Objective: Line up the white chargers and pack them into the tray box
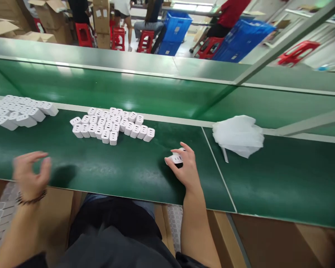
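My right hand (186, 163) is closed around a few white charger blocks (176, 158) with dark port slots, low over the green work surface. How many it grips is partly hidden by the fingers. My left hand (32, 173), slightly blurred, hovers at the front edge on the left, its thumb and fingers curved apart with nothing between them. Between and beyond the hands stands a cluster of upright white charger blocks (108, 125), their port ends facing up. Another group of the same charger blocks (19, 109) sits at the far left.
White plastic or foam bags (238, 134) lie to the right, past a pale seam (219, 169) in the green surface (139, 171). A slanted metal post (284, 44) rises at the right. Cardboard boxes are below the front edge. Beyond are people, red stools and blue crates (177, 28).
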